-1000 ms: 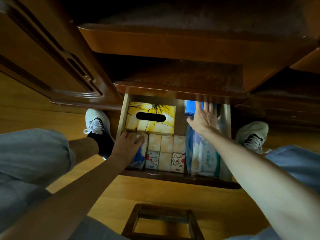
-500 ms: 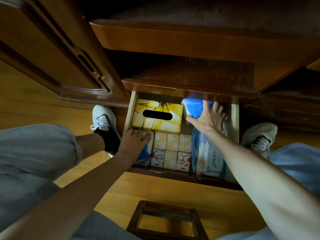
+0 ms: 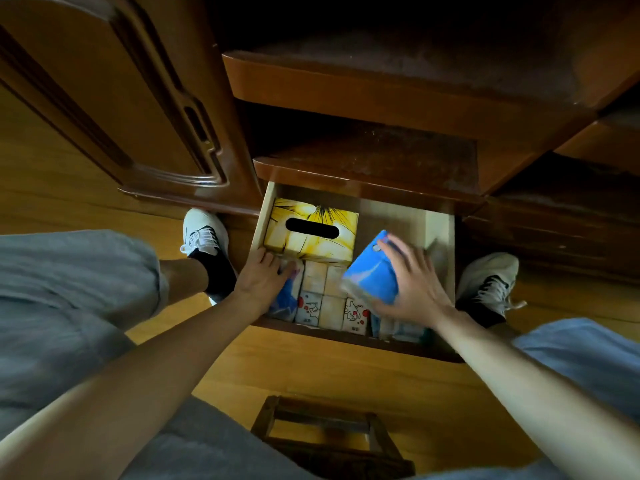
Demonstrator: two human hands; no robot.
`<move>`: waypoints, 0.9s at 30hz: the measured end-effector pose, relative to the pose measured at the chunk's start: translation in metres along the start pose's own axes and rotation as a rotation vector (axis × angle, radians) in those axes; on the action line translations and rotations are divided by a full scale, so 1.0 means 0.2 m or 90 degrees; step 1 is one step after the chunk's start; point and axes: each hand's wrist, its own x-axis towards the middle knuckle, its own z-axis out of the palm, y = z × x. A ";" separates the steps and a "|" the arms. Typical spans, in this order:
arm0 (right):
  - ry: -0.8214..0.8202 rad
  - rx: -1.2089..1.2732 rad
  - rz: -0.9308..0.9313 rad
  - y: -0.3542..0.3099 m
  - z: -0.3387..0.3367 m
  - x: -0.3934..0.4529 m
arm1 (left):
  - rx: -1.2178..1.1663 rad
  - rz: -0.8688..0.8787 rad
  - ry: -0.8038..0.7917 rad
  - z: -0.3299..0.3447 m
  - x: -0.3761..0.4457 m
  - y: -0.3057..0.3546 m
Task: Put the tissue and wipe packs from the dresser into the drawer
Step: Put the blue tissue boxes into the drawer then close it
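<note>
Drawer (image 3: 440, 237) is sitting open under the dresser (image 3: 363, 88), seen from above.

Right hand (image 3: 412, 285) is gripping a blue pack (image 3: 372, 275), fingers spread and wrapped over its right side and top edge, thumb running under its near edge. The pack is tilting, hanging over the drawer's right half, just above the packs already standing there; can't tell whether it's touching them. Hand and pack are motion-blurred.

Left hand (image 3: 261, 278) is lying at the drawer's front-left corner, fingers curled loosely and pressing down on a blue-and-white pack (image 3: 285, 299) standing along the left wall. Not closing around it, more resting on top.

Yellow tissue box (image 3: 311, 232) with a dark oval slot is sitting in the back-left corner, against the left wall. In front of it, small tissue packs (image 3: 329, 299) are filling the middle in a tight grid, the front row showing red-and-white cartoon prints. A few pale wipe packs (image 3: 398, 329) are standing on edge along the front-right, mostly hidden by the right hand. The back-right corner is showing bare drawer bottom.

White sneakers are flanking the drawer: left shoe (image 3: 204, 233) by the left wall, right shoe (image 3: 488, 278) by the right. A wooden stool (image 3: 329, 434) is sitting on the floor (image 3: 346, 368) near the drawer front.
</note>
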 end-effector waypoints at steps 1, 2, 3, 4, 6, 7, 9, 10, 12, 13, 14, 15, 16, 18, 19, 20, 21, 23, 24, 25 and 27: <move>-0.014 -0.002 -0.061 -0.04 0.01 -0.01 | -0.001 -0.001 -0.004 -0.01 0.00 0.00; -0.031 0.004 -0.116 -0.09 0.03 -0.01 | -0.002 0.001 -0.004 -0.01 -0.01 0.00; -0.048 0.014 -0.167 -0.14 0.05 0.00 | -0.003 0.004 0.001 -0.01 -0.01 -0.01; -0.062 0.022 -0.212 -0.19 0.07 0.03 | -0.004 0.009 0.010 -0.01 -0.02 -0.01; -0.092 0.022 -0.267 -0.27 0.11 0.11 | -0.003 0.013 0.032 0.00 -0.05 -0.03; -0.115 0.012 -0.270 -0.29 0.12 0.14 | -0.005 0.008 0.039 0.01 -0.06 -0.05; -0.164 -0.017 -0.263 -0.29 0.14 0.19 | -0.023 -0.009 0.047 0.03 -0.08 -0.06; -0.181 -0.029 -0.266 -0.29 0.16 0.20 | -0.032 -0.018 0.046 0.04 -0.08 -0.07; -0.210 -0.039 -0.284 -0.27 0.19 0.22 | -0.044 -0.021 0.030 0.05 -0.08 -0.07; -0.225 -0.042 -0.294 -0.26 0.21 0.23 | -0.048 -0.020 0.027 0.06 -0.08 -0.06; -0.240 -0.053 -0.301 -0.26 0.22 0.24 | -0.048 -0.023 0.030 0.06 -0.07 -0.06; -0.254 -0.073 -0.307 -0.25 0.23 0.26 | -0.046 -0.025 0.034 0.06 -0.06 -0.06; -0.265 -0.097 -0.316 -0.24 0.24 0.27 | -0.044 -0.024 0.032 0.06 -0.06 -0.06; -0.258 -0.112 -0.338 -0.23 0.24 0.27 | -0.046 -0.022 0.027 0.06 -0.05 -0.06; -0.236 -0.097 -0.337 -0.22 0.24 0.25 | -0.045 -0.021 0.029 0.07 -0.05 -0.07; -0.201 -0.067 -0.317 -0.21 0.24 0.23 | -0.044 -0.021 0.034 0.07 -0.04 -0.07; -0.147 -0.028 -0.272 -0.21 0.24 0.19 | -0.047 -0.021 0.040 0.07 -0.04 -0.07; -0.018 0.060 -0.109 -0.19 0.24 0.09 | -0.062 -0.021 0.053 0.08 -0.04 -0.07; 0.017 0.110 0.001 -0.20 0.24 0.05 | -0.061 -0.022 0.060 0.08 -0.04 -0.07; 0.010 0.166 0.119 -0.21 0.25 0.02 | -0.058 -0.023 0.063 0.08 -0.04 -0.06; -0.084 0.335 0.352 -0.24 0.27 -0.01 | -0.055 -0.029 0.066 0.08 -0.04 -0.05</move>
